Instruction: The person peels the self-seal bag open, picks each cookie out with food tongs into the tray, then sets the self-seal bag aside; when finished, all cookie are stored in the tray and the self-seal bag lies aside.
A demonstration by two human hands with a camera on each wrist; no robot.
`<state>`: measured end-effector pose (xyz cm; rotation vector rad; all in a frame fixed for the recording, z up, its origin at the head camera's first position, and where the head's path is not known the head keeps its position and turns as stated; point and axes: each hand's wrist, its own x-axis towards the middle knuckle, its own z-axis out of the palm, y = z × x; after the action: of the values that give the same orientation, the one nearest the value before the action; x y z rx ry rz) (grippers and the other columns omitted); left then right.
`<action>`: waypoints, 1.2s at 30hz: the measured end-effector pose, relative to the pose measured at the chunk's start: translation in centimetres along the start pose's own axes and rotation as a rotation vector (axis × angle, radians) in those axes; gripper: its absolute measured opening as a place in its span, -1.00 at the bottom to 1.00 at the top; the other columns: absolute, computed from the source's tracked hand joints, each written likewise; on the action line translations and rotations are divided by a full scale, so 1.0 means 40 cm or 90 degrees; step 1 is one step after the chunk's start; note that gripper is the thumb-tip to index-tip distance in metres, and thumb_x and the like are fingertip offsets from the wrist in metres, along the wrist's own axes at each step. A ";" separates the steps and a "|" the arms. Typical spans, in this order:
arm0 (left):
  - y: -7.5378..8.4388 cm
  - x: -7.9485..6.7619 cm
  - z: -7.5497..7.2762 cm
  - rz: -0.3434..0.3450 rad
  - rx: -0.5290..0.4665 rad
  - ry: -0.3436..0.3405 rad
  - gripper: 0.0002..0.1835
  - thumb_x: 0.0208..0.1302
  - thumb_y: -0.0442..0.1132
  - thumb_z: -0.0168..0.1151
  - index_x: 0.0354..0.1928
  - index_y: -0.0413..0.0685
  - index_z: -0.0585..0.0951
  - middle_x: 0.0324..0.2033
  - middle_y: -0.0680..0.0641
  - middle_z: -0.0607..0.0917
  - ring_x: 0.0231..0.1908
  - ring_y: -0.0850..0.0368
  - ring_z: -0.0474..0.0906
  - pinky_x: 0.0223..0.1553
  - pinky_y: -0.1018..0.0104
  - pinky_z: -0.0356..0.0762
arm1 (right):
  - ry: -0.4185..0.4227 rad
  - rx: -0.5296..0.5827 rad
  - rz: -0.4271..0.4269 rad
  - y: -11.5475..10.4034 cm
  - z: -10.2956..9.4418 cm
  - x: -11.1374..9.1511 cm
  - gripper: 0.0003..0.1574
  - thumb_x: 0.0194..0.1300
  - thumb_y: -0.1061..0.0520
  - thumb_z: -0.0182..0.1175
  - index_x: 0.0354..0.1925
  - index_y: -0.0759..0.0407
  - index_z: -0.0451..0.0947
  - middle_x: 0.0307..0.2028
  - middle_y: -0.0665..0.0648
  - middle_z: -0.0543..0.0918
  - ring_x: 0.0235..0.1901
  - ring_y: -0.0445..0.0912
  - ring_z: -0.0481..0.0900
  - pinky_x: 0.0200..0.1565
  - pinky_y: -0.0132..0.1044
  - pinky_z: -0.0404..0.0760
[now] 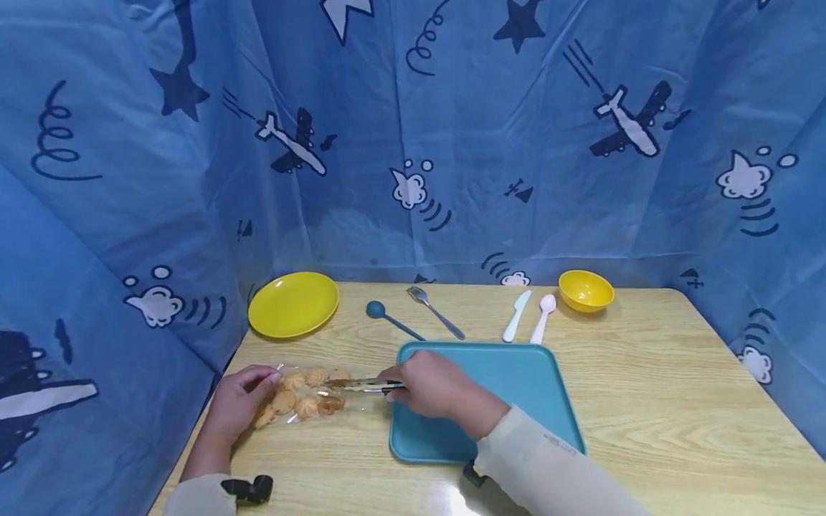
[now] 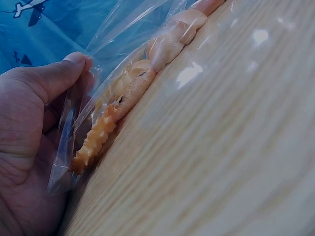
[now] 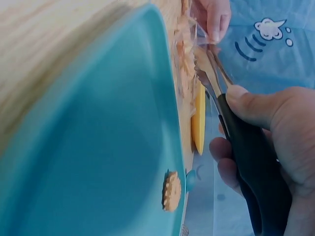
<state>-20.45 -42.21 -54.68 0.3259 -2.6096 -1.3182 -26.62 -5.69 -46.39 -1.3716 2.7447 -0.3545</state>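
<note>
My left hand (image 1: pixel 235 407) pinches the edge of a clear plastic bag (image 2: pixel 93 73) between thumb and fingers, at its left end. Several pale golden cookies (image 1: pixel 306 408) lie in the bag, flat on the table. My right hand (image 1: pixel 431 385) grips metal tongs by their black handles (image 3: pixel 253 162), over the left edge of the teal tray (image 1: pixel 516 380). In the head view, the tongs' arms (image 1: pixel 371 390) reach left to the bag's right end, their tips among the cookies there. One ridged cookie (image 3: pixel 172 191) sits on the tray; the right hand hides it from the head view.
Behind the bag is a yellow plate (image 1: pixel 293 304). A dark blue spoon (image 1: pixel 376 309) and a fork (image 1: pixel 435 312) lie behind the tray, with a pale green knife (image 1: pixel 517 316), a pink spoon (image 1: pixel 544 317) and a yellow bowl (image 1: pixel 586 291) farther right. Blue printed curtain (image 1: pixel 452 143) surrounds the table.
</note>
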 end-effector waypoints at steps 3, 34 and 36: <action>-0.002 -0.001 0.002 0.003 -0.001 0.002 -0.60 0.43 0.11 0.24 0.03 -0.02 0.74 0.02 -0.08 0.75 -0.02 0.31 0.56 -0.06 0.69 0.45 | -0.022 0.030 0.005 -0.004 -0.001 -0.002 -0.44 0.36 -0.17 0.34 0.28 -0.13 0.60 -0.51 -0.11 0.64 -0.62 -0.29 0.38 -0.49 -0.38 0.40; 0.001 0.001 0.001 0.016 -0.024 0.010 -0.64 0.42 0.05 0.28 -0.03 -0.07 0.75 -0.09 -0.10 0.76 -0.15 0.34 0.58 -0.11 0.53 0.55 | 0.022 0.063 0.000 0.078 -0.056 -0.041 -0.64 0.41 0.00 0.33 0.15 -0.11 0.69 -0.28 -0.15 0.77 -0.59 -0.36 0.48 -0.44 -0.38 0.48; 0.002 -0.001 0.000 0.009 -0.022 0.008 -0.63 0.42 0.06 0.27 -0.02 -0.07 0.75 -0.06 -0.09 0.76 -0.13 0.36 0.58 -0.09 0.55 0.54 | 0.025 0.043 -0.003 0.079 -0.057 -0.045 -0.68 0.42 0.01 0.32 0.11 -0.13 0.71 -0.22 -0.16 0.79 -0.51 -0.36 0.56 -0.40 -0.37 0.54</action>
<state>-20.44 -42.17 -54.61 0.3091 -2.5708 -1.3505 -28.36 -2.04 -44.99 -1.3700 2.7331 -0.4748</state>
